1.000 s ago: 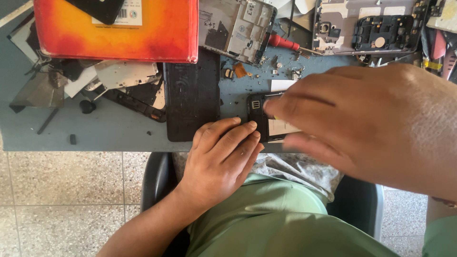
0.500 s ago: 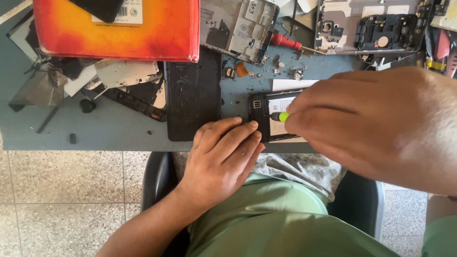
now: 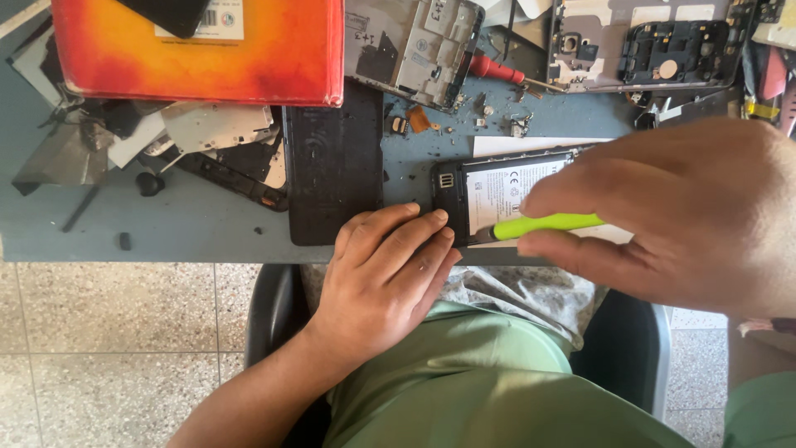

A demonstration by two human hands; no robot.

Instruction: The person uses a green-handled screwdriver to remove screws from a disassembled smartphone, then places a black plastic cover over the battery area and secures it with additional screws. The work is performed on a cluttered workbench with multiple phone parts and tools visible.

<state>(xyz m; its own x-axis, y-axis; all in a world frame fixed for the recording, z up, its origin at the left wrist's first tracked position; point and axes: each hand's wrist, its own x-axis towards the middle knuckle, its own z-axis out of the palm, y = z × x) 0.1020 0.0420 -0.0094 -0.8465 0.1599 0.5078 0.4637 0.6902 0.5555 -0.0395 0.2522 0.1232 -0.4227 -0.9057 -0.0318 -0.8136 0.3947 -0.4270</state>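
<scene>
The opened phone [image 3: 473, 195] lies just beyond the flat, empty left hand [image 3: 385, 270], while the right hand [image 3: 680, 216], pinching a green tool [image 3: 547, 224], hides its far end.

free: bare blue-grey table top [image 3: 191, 224] along near edge, left | blocked: flat black rectangular panel [image 3: 333, 166] beside it; orange-red cardboard box [image 3: 207, 50] and scattered grey phone parts [image 3: 199, 133] behind.

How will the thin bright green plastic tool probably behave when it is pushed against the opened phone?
The thin bright green plastic tool looks slim, so it may flex. It seems light, pinched in the right hand. The opened black phone might slide; the left hand rests at its corner.
</scene>
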